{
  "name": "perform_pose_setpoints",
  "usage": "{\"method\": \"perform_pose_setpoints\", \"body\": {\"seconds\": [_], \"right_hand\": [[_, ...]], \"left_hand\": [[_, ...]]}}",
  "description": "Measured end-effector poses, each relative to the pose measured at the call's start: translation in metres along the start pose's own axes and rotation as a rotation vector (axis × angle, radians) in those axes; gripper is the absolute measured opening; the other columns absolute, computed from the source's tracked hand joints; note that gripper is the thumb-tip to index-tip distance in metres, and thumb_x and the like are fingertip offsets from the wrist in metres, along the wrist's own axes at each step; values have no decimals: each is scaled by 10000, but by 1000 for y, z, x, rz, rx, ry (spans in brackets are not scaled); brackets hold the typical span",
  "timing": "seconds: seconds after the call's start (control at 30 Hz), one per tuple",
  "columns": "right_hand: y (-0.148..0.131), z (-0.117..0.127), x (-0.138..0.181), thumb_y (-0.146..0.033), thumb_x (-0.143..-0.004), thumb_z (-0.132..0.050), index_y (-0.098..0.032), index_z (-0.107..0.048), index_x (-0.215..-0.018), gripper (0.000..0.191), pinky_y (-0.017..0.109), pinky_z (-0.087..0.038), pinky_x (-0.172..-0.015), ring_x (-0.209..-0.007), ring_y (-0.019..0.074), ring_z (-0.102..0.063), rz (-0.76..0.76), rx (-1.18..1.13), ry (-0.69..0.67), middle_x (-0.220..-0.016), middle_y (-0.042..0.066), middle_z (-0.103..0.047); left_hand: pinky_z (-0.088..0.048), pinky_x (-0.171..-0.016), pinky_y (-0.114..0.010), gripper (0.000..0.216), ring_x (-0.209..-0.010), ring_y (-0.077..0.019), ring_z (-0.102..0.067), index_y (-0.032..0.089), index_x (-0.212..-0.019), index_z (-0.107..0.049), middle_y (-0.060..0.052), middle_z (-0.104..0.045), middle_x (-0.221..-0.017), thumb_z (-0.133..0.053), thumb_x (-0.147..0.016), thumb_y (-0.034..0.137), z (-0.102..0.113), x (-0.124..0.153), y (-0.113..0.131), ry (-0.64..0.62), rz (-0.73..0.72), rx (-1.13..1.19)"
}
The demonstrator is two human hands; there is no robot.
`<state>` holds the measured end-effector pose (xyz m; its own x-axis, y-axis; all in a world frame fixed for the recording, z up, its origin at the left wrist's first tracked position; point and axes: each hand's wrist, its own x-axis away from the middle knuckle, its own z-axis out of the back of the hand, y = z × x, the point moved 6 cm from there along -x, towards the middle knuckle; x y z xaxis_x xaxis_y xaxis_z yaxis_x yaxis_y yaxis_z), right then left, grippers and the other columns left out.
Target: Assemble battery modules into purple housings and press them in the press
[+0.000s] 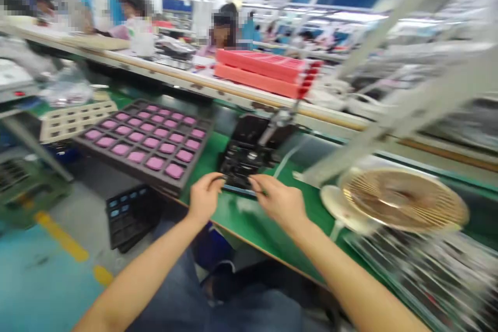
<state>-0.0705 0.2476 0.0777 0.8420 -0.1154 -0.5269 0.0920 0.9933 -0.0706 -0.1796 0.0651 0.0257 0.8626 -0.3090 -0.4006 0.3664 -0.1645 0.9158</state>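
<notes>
In front of me a black clamping fixture (245, 158) with a metal lever (277, 123) stands on the green bench top (241, 215). My left hand (204, 197) is pinched at its near left corner, with a thin dark strip showing at the fingertips. At the near right corner my right hand (282, 199) is also closed, a small dark piece by its thumb. Blur keeps me from telling what either hand holds. Left of the fixture lies a dark tray (182, 179) with pink pieces (154, 163) in its pockets.
Red stacked trays (259, 75) sit on the shelf (167, 73) behind. To the right are a round gold-coloured ribbed disc (404, 199) and blurred flat racks (420, 264). A cream tray (78, 120) lies at left. Several people sit across the line.
</notes>
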Motion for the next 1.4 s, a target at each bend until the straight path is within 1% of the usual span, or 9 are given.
{"method": "perform_pose_setpoints", "body": {"seconds": [0.13, 0.37, 0.57, 0.7, 0.87, 1.0, 1.17, 1.3, 1.4], "right_hand": [[19, -21, 4, -329, -1146, -427, -241, -679, -1463, 414, 319, -634, -915, -1256, 247, -729, -182, 65, -253, -1506, 105, -681], [12, -49, -30, -300, -1049, -631, -261, -635, -1524, 477, 431, -578, -1091, -1295, 308, -713, -176, -109, -345, -1476, 105, -703], [4, -23, -13, -342, -1038, -660, -240, -687, -1471, 446, 418, -554, -1134, -1319, 290, -702, -274, -331, -257, -1470, 108, -708], [-12, 11, 23, -495, -983, -716, -199, -760, -1368, 488, 365, -637, -888, -938, 235, -780, -361, -515, -215, -1173, 92, -828], [-28, 43, 60, -594, -773, -896, -225, -827, -1231, 591, 295, -480, -567, -562, 115, -513, -553, -1014, -152, -1083, 76, -824], [-28, 49, 75, -635, -745, -894, -227, -825, -1173, 595, 291, -417, -549, -567, 126, -494, -650, -1083, -142, -941, 56, -790], [-24, 51, 85, -609, -810, -842, -213, -810, -1125, 507, 277, -365, -531, -554, 114, -444, -689, -979, -132, -835, 18, -735], [-35, 55, 76, -535, -855, -820, -207, -807, -1095, 406, 306, -494, -620, -685, 181, -629, -631, -920, -139, -907, 50, -779], [-56, 52, 32, -479, -914, -784, -235, -795, -1138, 332, 367, -593, -808, -888, 249, -746, -492, -822, -105, -1050, 67, -815]], "left_hand": [[-624, -845, -348, 336, -795, -196, -767, 171, -1211, -711, -26, -747, -830, -610, -1067, 457, 1, 3, -21, 74, 78, 72], [-656, -821, -353, 398, -740, -166, -777, 203, -1256, -724, -94, -751, -1163, -606, -1062, 530, 0, 6, -15, 53, 15, -2], [-679, -770, -350, 392, -790, -199, -797, 164, -1238, -722, -116, -778, -1084, -566, -1086, 489, 2, -7, -10, 16, -70, -132], [-660, -938, -427, 228, -1017, -253, -781, 204, -1174, -777, -112, -783, -1156, -647, -1047, 341, -8, -22, 4, -124, -206, -284], [-586, -1107, -470, 216, -1143, -279, -755, 238, -1138, -816, -99, -802, -1201, -672, -989, 180, -48, -29, 9, -405, -367, -438], [-567, -1133, -524, 325, -1216, -319, -734, 216, -1144, -822, -132, -802, -1251, -604, -954, 67, -75, -35, 3, -520, -424, -547], [-510, -1204, -544, 473, -1356, -320, -670, 189, -1189, -805, -154, -768, -1355, -508, -903, -41, -86, -40, -2, -593, -476, -608], [-457, -1249, -545, 475, -1425, -313, -620, 123, -1303, -747, -196, -721, -1429, -537, -910, -41, -84, -31, -5, -613, -512, -619], [-484, -1210, -569, 366, -1420, -319, -613, 155, -1354, -707, -164, -688, -1475, -683, -989, 155, -84, -25, -7, -603, -536, -606]]}}
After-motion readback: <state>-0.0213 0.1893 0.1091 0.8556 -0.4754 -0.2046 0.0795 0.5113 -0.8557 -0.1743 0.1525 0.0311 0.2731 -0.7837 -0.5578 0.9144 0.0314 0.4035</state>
